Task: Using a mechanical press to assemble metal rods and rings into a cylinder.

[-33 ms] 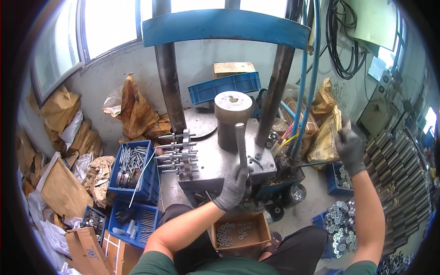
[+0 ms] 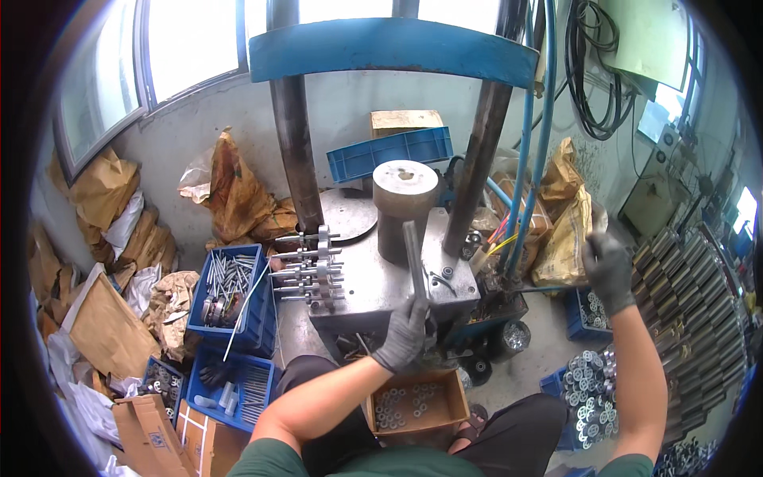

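Observation:
My left hand (image 2: 404, 338), in a dark grey glove, grips the lower end of a long grey metal rod (image 2: 413, 254). The rod stands upright on the steel press table (image 2: 373, 282), just in front of a thick steel cylinder (image 2: 405, 199). My right hand (image 2: 608, 269), also gloved, reaches out to the right. It is closed around the end of a thin lever (image 2: 552, 288) that sticks out from the machine's side. A row of finished shafts with small wheels (image 2: 314, 270) lies on the table's left edge.
A cardboard box of metal rings (image 2: 417, 405) sits between my knees. Blue crates of bolts (image 2: 234, 294) and parts (image 2: 238, 389) stand at the left, among brown paper sacks (image 2: 234, 191). Stacked steel bars (image 2: 691, 302) and ring parts (image 2: 588, 389) fill the right. Two press columns (image 2: 294, 135) rise behind.

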A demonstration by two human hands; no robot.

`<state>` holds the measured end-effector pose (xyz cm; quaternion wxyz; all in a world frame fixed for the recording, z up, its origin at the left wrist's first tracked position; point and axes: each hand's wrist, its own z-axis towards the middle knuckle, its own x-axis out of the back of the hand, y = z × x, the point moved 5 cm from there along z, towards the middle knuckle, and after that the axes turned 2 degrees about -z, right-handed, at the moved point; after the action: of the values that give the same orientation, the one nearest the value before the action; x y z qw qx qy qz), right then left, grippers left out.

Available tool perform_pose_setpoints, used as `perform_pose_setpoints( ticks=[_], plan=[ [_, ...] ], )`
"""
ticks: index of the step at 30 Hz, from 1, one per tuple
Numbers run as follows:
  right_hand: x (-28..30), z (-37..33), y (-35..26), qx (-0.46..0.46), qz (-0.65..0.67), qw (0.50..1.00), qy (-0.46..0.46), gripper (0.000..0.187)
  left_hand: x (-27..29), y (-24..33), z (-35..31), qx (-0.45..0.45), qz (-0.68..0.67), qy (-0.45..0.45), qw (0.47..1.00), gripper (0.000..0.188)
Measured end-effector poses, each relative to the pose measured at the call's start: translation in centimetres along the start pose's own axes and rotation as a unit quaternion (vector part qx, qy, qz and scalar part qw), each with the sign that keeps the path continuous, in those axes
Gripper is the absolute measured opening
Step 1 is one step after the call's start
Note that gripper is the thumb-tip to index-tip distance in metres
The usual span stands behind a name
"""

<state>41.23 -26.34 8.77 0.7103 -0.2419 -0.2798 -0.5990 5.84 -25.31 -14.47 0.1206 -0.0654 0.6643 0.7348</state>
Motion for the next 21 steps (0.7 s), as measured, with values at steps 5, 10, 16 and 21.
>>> perform_pose_setpoints(
  ticks=[5, 10, 16, 21],
  plan=[
    [3.2, -7.1, -5.2, 0.085, -0.006, 0.995, -0.059, 0.012, 2.0, -7.7, 0.5, 0.281, -0.171, 0.057, 0.942, 0.032],
    [3.0, -11.6, -12.3, 0.191, 0.104, 0.976, -0.015, 0.023, 1.7, -9.4, 1.7, 0.36, -0.205, 0.083, 0.906, 0.017],
    [-5.2, -10.9, -16.4, 0.127, 0.228, 0.96, -0.098, 0.023, 2.5, -12.1, 3.4, 0.359, -0.207, 0.069, 0.907, 0.014],
    [-14.4, -15.4, -14.6, 0.002, 0.39, 0.883, -0.261, 0.023, 2.4, -10.9, 2.5, 0.364, -0.152, 0.07, 0.916, 0.029]
  ],
)
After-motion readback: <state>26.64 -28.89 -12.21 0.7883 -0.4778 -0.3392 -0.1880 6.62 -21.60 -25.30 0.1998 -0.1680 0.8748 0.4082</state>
